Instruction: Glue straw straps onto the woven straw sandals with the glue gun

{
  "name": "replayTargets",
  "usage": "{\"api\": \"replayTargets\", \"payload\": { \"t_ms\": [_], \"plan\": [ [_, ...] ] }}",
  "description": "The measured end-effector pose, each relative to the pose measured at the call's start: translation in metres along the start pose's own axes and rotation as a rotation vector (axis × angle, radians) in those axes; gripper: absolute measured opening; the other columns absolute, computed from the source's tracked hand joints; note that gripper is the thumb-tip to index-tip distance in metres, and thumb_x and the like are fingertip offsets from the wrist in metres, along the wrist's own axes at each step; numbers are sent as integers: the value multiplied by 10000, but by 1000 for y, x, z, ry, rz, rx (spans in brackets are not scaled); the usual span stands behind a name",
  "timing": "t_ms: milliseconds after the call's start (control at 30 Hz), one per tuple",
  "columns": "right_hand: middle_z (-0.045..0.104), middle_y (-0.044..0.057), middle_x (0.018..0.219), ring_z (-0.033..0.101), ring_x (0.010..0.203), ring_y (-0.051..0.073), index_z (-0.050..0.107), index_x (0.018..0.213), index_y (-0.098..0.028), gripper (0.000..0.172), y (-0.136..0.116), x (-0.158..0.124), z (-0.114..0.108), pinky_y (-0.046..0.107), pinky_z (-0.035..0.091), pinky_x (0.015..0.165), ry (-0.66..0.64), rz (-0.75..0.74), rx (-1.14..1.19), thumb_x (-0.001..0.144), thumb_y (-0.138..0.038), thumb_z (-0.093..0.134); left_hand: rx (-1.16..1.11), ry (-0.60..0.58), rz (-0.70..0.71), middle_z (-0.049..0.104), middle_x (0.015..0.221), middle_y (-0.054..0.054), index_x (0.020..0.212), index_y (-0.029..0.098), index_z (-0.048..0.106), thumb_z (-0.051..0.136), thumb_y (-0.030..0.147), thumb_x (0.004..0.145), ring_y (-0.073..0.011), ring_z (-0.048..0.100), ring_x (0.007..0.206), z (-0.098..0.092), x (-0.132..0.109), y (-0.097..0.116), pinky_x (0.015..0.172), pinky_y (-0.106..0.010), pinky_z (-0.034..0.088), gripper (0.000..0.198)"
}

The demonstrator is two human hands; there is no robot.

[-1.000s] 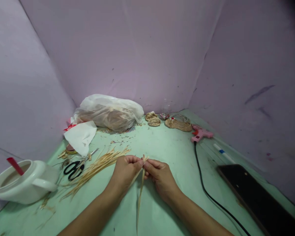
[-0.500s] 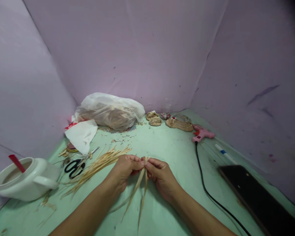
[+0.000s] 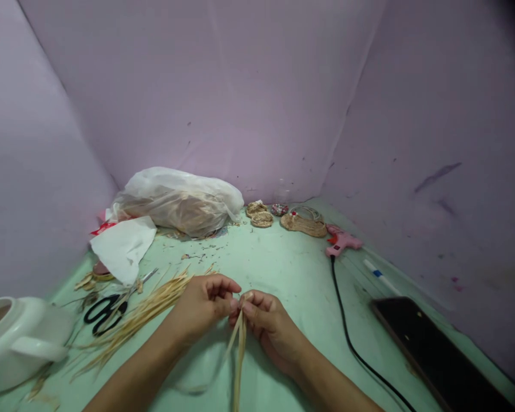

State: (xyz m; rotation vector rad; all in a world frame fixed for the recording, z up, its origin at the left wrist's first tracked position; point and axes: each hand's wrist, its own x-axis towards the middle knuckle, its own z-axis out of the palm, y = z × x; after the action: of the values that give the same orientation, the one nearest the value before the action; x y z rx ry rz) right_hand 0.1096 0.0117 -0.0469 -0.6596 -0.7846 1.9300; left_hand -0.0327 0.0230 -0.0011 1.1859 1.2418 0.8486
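Note:
Between the thumb and fingers of my right hand (image 3: 268, 320), several pale dried straw strips (image 3: 239, 357) are pinched at their top ends. Their long tails hang down toward the near edge. My left hand (image 3: 212, 300) meets them at the same spot, its thumb and curled fingers on the strips and its index finger raised apart. Behind my left forearm lies a bundle of straw strips (image 3: 154, 303). Black-handled scissors (image 3: 107, 312) rest beside that bundle.
A white teapot-like vessel (image 3: 30, 337) stands at left. Farther back are a filled plastic bag (image 3: 178, 200), a white paper piece (image 3: 126, 246), coiled straw pieces (image 3: 261, 219) and a woven sole shape (image 3: 304, 224). At right lie a pink glue gun (image 3: 343, 242), its black cord (image 3: 345, 323), a marker (image 3: 380, 276) and a phone (image 3: 433, 349).
The view has shifted, so the table things appear farther left and slightly lower. My left index finger has lifted off the strips, and the hanging tails have swung closer together.

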Motion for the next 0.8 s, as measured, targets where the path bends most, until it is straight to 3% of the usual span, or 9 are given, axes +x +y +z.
{"api": "replayTargets", "payload": {
  "t_ms": [100, 267, 500, 667, 800],
  "plan": [
    [643, 51, 581, 580, 520, 117, 581, 657, -122, 309, 0, -1, 0, 240, 417, 555, -12, 47, 7, 595, -365, 761, -15, -29, -34, 567, 511, 31, 725, 131, 620, 722, 283, 532, -98, 514, 448, 1, 0, -2, 500, -232, 385, 265],
    [630, 24, 520, 559, 448, 97, 602, 650, -112, 290, 2, 1, -2, 225, 424, 503, 17, 92, -2, 579, -334, 776, -63, -70, -112, 630, 591, -15, 755, 105, 665, 762, 270, 500, -110, 546, 549, -2, 1, 0, 570, -234, 402, 319],
    [595, -6, 471, 525, 405, 85, 632, 622, -106, 308, 2, 2, -1, 232, 444, 471, 33, 103, -49, 568, -372, 777, -76, -125, -78, 640, 569, -36, 733, 93, 677, 748, 282, 524, -127, 549, 549, -4, 1, -1, 601, -259, 402, 291],
    [587, 0, 494, 529, 411, 80, 640, 620, -92, 324, 4, 1, -3, 237, 458, 477, -8, 123, -88, 621, -399, 743, -45, -68, -102, 600, 520, -1, 617, 101, 662, 737, 212, 468, -83, 481, 497, -3, 0, 5, 534, -212, 354, 200],
    [566, -6, 512, 524, 434, 72, 616, 567, -94, 350, 5, 1, -5, 230, 462, 487, -38, 113, -105, 626, -418, 736, 31, -11, -96, 579, 486, 10, 566, 114, 632, 713, 203, 463, -92, 484, 495, -3, -1, 8, 527, -215, 358, 159]
  ]
}}
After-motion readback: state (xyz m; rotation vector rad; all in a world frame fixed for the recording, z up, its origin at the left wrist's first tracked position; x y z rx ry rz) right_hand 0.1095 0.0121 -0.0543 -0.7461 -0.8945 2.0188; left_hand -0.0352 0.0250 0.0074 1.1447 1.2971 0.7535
